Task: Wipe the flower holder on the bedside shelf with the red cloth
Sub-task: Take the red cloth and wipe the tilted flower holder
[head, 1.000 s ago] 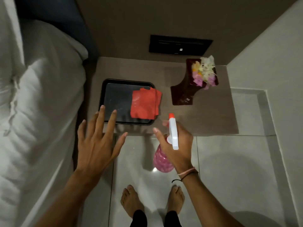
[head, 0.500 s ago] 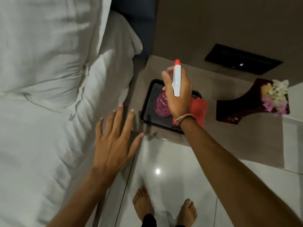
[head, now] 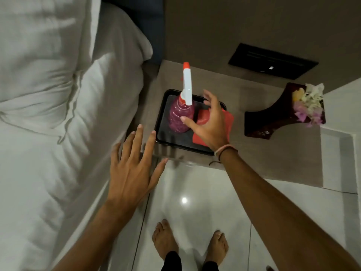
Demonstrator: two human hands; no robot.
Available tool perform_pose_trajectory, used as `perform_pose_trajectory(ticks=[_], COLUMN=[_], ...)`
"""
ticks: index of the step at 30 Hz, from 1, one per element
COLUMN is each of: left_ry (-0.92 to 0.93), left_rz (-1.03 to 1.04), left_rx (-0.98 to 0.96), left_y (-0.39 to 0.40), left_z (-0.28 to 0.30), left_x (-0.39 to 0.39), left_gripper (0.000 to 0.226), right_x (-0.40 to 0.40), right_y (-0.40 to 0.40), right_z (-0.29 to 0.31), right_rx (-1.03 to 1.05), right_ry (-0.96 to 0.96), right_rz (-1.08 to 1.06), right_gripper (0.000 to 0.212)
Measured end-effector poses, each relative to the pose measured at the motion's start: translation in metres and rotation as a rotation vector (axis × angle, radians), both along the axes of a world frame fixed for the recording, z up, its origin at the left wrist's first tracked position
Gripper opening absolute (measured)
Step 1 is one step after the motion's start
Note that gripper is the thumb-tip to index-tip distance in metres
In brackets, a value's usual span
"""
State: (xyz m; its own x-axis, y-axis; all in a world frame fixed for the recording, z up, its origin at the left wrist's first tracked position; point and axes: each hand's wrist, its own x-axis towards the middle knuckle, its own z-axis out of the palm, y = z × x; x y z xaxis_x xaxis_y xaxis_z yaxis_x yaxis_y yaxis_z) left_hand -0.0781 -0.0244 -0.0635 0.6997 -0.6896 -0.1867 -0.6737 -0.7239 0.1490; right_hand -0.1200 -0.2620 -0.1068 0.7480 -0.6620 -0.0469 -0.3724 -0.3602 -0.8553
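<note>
Spray bottle [head: 182, 112] stands on the black tray [head: 162, 132].
Right hand [head: 210, 124] open over the red cloth [head: 228, 119]; left hand [head: 132, 167] spread, empty; flower holder [head: 273, 118] at right of frame.

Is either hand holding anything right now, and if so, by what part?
Nothing is held. The right hand is spread open above the red cloth beside the spray bottle; the left hand is open and empty.
</note>
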Motion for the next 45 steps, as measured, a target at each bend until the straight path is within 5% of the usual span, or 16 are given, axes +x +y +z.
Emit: perform_pose_trajectory(ticks=[8,15,17,20,25,27,31,36,45], left_ry=[0.558,0.702,0.705,0.676,0.63,0.625,0.507,0.287,-0.058], left_rz=[0.015,0.181,0.166,0.152,0.091,0.039,-0.088,-0.17,-0.554], left_rx=[-0.206,-0.19,-0.163,-0.187,-0.202,-0.196,-0.219,-0.296,-0.351], left_y=[-0.071,-0.155,-0.165,-0.169,-0.155,-0.148,-0.137,-0.149,-0.275], left_z=[-0.032,-0.066,-0.072,-0.079,-0.083,-0.08,-0.069,-0.038,0.034], left_x=[-0.035,-0.035,-0.036,-0.037,-0.044,-0.047,-0.053,-0.063,-0.106], left_gripper=[0.057,0.045,0.046,0.047,0.057,0.058,0.05,0.041,0.071], right_x=[-0.09,-0.064,-0.059,-0.059,-0.066,-0.074,-0.105,-0.173,-0.269], right_y=[-0.03,-0.065,-0.073,-0.076,-0.06,-0.049,-0.035,-0.026,-0.001], right_z=[-0.028,-0.045,-0.05,-0.058,-0.064,-0.061,-0.05,-0.042,-0.04], right_rx=[0.096,0.586,0.634,0.613,0.223,0.229,0.616,1.098,1.443], right_ry=[0.129,0.191,0.198,0.252,0.233,0.106,-0.132,-0.446,-0.646], right_rz=[-0.328,-0.576,-0.59,-0.472,-0.396,-0.376,-0.421,-0.651,-0.73], right_gripper=[0.078,0.099,0.072,0.033,0.031,0.026,0.018,0.053,0.057])
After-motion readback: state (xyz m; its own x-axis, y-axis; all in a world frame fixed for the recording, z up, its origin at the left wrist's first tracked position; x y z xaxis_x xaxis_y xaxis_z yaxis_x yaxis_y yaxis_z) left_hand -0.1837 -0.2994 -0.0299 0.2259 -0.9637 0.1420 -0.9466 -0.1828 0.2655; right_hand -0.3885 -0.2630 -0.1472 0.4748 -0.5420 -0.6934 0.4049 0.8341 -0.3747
